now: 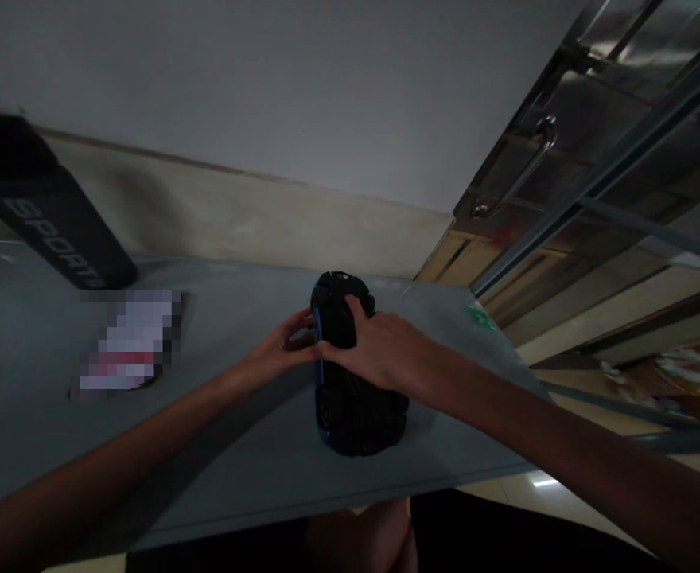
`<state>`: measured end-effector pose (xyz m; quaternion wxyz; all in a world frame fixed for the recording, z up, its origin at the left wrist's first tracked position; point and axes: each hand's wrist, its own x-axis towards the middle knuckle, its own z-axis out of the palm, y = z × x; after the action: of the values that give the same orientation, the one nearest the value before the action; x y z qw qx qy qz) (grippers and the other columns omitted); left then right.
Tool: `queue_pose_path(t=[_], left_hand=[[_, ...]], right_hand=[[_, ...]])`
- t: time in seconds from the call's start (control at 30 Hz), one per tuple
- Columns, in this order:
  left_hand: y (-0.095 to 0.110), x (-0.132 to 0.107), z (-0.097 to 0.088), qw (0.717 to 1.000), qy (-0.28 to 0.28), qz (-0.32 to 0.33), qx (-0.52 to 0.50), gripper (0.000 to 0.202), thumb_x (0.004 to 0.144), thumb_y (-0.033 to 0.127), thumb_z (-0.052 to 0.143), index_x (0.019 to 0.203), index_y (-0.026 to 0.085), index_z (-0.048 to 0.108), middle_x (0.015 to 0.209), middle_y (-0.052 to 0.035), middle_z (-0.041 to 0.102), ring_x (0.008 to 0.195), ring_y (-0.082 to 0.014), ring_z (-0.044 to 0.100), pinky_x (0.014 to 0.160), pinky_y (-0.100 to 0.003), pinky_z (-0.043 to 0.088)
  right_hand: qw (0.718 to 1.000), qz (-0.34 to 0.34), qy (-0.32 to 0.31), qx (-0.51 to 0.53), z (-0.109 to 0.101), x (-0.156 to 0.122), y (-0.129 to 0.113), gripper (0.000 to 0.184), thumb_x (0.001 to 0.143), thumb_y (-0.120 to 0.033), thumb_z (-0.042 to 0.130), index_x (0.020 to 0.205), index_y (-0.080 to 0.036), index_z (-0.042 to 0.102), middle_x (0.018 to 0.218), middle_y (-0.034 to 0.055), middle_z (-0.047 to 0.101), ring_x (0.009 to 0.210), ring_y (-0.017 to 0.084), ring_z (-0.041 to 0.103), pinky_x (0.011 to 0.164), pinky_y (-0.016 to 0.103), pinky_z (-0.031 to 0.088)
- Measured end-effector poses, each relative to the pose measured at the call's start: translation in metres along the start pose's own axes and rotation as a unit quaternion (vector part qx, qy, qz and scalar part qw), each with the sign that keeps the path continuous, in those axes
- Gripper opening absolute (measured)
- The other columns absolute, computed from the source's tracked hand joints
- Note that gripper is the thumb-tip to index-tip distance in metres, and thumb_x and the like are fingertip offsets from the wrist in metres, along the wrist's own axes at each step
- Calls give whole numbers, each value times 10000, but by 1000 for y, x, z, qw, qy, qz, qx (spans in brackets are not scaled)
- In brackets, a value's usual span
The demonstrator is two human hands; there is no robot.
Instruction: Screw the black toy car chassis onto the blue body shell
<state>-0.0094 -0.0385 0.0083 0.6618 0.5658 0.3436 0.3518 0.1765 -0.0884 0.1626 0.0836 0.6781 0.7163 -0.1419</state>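
Note:
A black and blue toy car (359,410) lies on the grey table with its dark underside facing up. Its blue edge shows along the left, and a wheel is visible near the front left corner. My left hand (287,344) grips this left edge with thumb and fingertips. Across the middle of the underside lies my right hand (379,342), its thumb and a finger pressed on the car and the rest wrapped over the right side. Those right-side fingertips are hidden.
On the left stand a dark bottle (57,215) lettered SPORT and a blurred-out flat item (129,338). A green scrap (480,317) lies near the table's (254,469) right edge. A wall rises behind; a metal frame (565,215) and door handle (520,179) are at right.

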Motion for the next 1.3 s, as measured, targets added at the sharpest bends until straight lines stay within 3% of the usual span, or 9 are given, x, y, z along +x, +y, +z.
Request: queue_pose_path(t=[0.07,0.2,0.33,0.5,0.63,0.73,0.9,1.1,1.3], left_hand=[[-4,2,0,1000,4,5,-15,960,807,550,986,1660,345,598,1735,-149,604,1492,-434,681,1302,-643,488],[-6,2,3,997,29,-8,-76,721,842,552,958,1509,386,740,1669,-90,674,1586,-429,599,1357,-628,430],[-3,1,6,993,50,-27,-100,671,821,554,974,1440,379,783,1662,-80,677,1618,-434,560,1365,-618,426],[-3,0,6,995,45,-27,-79,708,837,585,959,1486,396,749,1671,-66,655,1622,-418,551,1383,-630,391],[-2,-1,5,998,50,-22,-38,745,818,594,973,1501,414,738,1652,-56,673,1643,-425,523,1398,-617,368],[3,-3,5,998,53,-27,-16,776,808,583,985,1517,403,727,1664,-64,667,1660,-438,502,1401,-602,373],[6,-6,6,999,45,-17,3,706,883,547,930,1535,394,707,1660,-61,674,1639,-423,536,1397,-593,392],[1,-3,4,999,47,-21,1,736,859,523,944,1542,401,699,1668,-61,662,1618,-412,560,1400,-613,384],[-1,-2,1,998,58,-28,23,733,877,521,905,1569,409,692,1695,-58,652,1658,-417,515,1409,-631,353]], right_hand=[[1000,-2,-1,-10,1,1,2,947,1064,-739,585,1715,-62,469,1332,312,814,1202,476,805,952,524,600],[999,8,4,-49,-3,-2,7,923,1125,-742,470,1771,-85,433,1345,308,817,1223,472,808,973,544,603],[992,-7,62,-108,-19,-8,12,700,1204,-582,349,1683,-105,530,1256,261,853,1155,416,834,915,484,599],[982,-40,130,-129,-34,-19,19,508,1200,-374,370,1632,-186,558,1124,174,875,993,346,846,789,408,559],[986,-103,49,-126,-20,-23,22,461,1140,-247,441,1522,-269,698,1112,134,877,975,309,838,766,375,521],[984,-110,25,-136,-7,-22,24,506,1116,-227,466,1570,-260,687,1100,160,875,948,326,832,738,388,501],[984,-126,33,-122,7,-20,32,566,1083,-224,511,1621,-274,676,1066,161,879,909,326,821,756,410,511],[987,-134,46,-77,13,-23,47,623,1098,-275,522,1713,-333,596,1109,128,881,940,315,819,822,430,528],[989,-70,132,-2,6,-8,85,394,1141,-288,503,1468,-222,714,987,65,838,852,247,757,747,353,452]])
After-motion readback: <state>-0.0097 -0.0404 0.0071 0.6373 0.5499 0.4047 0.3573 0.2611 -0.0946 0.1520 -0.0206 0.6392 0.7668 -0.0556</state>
